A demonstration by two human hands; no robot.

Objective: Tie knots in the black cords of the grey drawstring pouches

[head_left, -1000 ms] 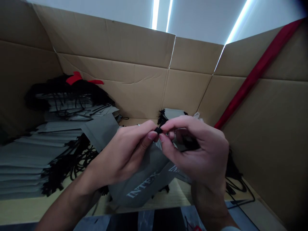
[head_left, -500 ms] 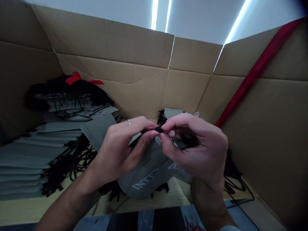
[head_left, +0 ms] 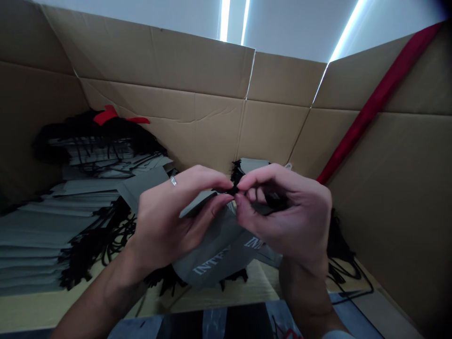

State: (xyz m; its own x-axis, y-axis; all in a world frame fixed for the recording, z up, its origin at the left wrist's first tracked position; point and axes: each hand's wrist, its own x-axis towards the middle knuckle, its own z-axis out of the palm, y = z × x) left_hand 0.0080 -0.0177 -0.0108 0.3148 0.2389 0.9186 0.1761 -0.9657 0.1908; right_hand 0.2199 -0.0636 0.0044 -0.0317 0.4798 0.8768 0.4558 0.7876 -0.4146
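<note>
"In the head view, how do the left hand (head_left: 165, 221) and the right hand (head_left: 293, 216) stand?"

"Nearly tip to tip, thumb and forefinger of each pinching one small black piece (head_left: 233, 189). The right hand's other fingers curl inward, by something dark I can't make out."

"Which hand is nearer to it?"

"Neither. It sits right between them, against both sets of fingertips."

"And its long axis?"

"Too small and too covered to tell."

"What lies below?"

"Gray INTEX material (head_left: 213, 263), under the fingertips and between the wrists, its lettering slanting up toward the right hand. Whether the piece joins it, I can't say."

"To the sides?"

"Left of the left hand, a gray stack (head_left: 31, 249) on the table (head_left: 261, 285); beyond the right wrist, black cord (head_left: 341, 242)."
</note>
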